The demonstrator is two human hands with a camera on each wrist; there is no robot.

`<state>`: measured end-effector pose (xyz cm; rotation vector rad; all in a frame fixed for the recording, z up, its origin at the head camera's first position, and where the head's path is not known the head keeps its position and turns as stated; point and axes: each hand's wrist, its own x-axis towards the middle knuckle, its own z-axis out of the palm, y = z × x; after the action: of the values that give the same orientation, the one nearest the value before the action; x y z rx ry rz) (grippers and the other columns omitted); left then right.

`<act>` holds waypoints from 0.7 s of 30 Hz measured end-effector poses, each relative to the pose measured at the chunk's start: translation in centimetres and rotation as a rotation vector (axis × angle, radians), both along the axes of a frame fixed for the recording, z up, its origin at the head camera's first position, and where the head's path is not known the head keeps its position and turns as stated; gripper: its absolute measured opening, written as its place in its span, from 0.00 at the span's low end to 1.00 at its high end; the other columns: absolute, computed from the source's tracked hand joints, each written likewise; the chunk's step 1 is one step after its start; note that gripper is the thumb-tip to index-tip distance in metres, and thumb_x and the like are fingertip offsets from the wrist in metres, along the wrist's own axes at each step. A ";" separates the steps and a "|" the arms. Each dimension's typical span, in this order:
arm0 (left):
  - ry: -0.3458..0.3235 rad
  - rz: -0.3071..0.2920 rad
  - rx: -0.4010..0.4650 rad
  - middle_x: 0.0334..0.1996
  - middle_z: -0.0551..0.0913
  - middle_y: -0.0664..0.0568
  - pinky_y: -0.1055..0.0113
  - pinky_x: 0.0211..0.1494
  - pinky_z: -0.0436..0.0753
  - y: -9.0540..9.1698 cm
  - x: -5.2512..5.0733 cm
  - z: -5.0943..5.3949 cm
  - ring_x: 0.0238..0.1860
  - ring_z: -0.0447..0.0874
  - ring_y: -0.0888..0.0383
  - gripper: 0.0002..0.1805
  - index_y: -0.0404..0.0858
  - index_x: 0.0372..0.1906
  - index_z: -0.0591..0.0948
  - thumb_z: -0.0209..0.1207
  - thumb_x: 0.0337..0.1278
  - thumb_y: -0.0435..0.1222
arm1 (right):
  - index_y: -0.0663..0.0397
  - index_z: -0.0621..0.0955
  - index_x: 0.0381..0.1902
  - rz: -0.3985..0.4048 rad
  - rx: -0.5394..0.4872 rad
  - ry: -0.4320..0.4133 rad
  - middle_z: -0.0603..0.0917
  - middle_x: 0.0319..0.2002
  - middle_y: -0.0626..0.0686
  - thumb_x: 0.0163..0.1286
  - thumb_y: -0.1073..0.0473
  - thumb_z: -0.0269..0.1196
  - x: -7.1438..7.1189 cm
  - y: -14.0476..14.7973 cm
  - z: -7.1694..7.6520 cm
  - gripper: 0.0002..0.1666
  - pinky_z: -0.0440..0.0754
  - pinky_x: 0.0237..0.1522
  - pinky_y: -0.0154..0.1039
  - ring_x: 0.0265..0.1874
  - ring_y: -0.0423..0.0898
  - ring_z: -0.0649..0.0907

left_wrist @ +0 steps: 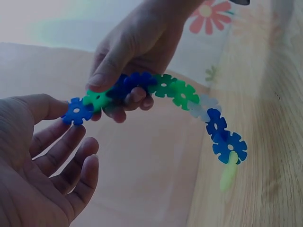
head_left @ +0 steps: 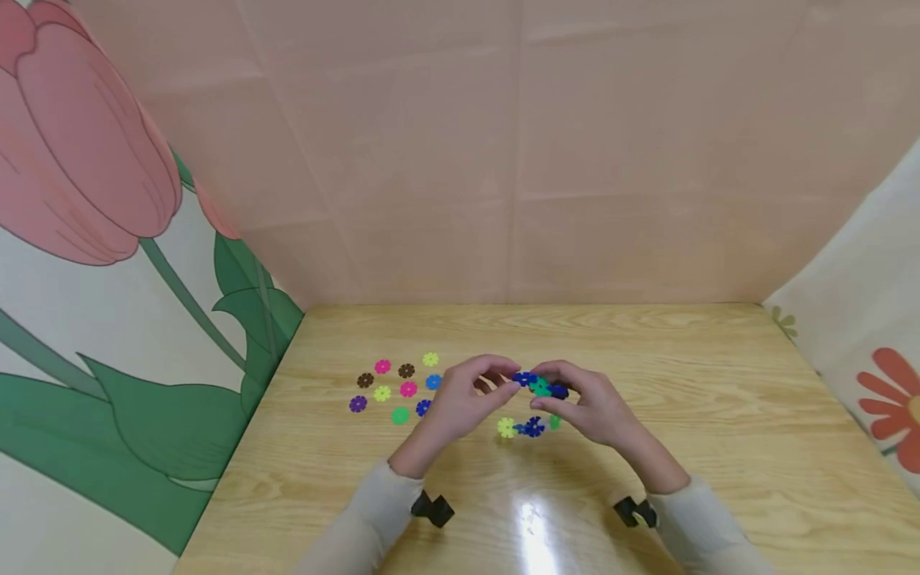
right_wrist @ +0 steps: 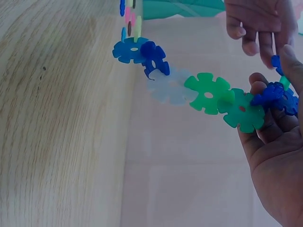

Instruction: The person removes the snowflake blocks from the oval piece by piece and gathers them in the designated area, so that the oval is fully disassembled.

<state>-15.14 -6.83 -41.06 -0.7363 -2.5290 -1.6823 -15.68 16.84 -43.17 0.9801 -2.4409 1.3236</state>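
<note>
A curved chain of interlocked plastic snowflake discs hangs between both hands above the table. It runs through blue, green and clear discs to a yellow one at its loose end. My left hand pinches the blue end disc between thumb and forefinger, its other fingers loosely bent. My right hand grips the chain close by, thumb on a green disc and fingers curled beneath the dark blue ones. In the head view, fingers hide part of the chain, whose loose part droops toward me.
Several loose snowflake discs, including a pink one, a brown one and a purple one, lie left of my left hand on the wooden table. A pink backdrop rises behind the table, with flower-printed cloth at the sides.
</note>
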 end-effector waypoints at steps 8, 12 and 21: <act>0.019 -0.019 -0.004 0.42 0.87 0.58 0.69 0.43 0.84 0.7 -0.1 0.1 0.41 0.83 0.65 0.11 0.44 0.50 0.86 0.66 0.66 0.41 | 0.52 0.82 0.51 0.020 -0.003 0.018 0.88 0.39 0.51 0.64 0.66 0.72 0.0 0.0 0.0 0.19 0.85 0.36 0.34 0.35 0.36 0.84; 0.021 -0.017 -0.009 0.42 0.87 0.58 0.69 0.43 0.84 0.9 -0.1 0.0 0.41 0.82 0.65 0.10 0.44 0.49 0.86 0.66 0.66 0.41 | 0.53 0.82 0.52 0.032 -0.003 0.028 0.88 0.40 0.52 0.63 0.66 0.72 0.0 -0.1 0.1 0.19 0.85 0.36 0.35 0.35 0.36 0.84; 0.029 -0.018 -0.002 0.40 0.87 0.58 0.69 0.42 0.85 1.1 -0.1 0.0 0.38 0.82 0.65 0.09 0.44 0.48 0.87 0.66 0.66 0.40 | 0.54 0.82 0.52 0.040 -0.005 0.036 0.88 0.40 0.50 0.63 0.67 0.72 -0.1 -0.2 0.2 0.20 0.85 0.35 0.35 0.35 0.36 0.84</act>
<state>-15.27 -5.73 -41.08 -0.7798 -2.5126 -1.6627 -15.76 16.69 -42.98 1.0474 -2.4031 1.3120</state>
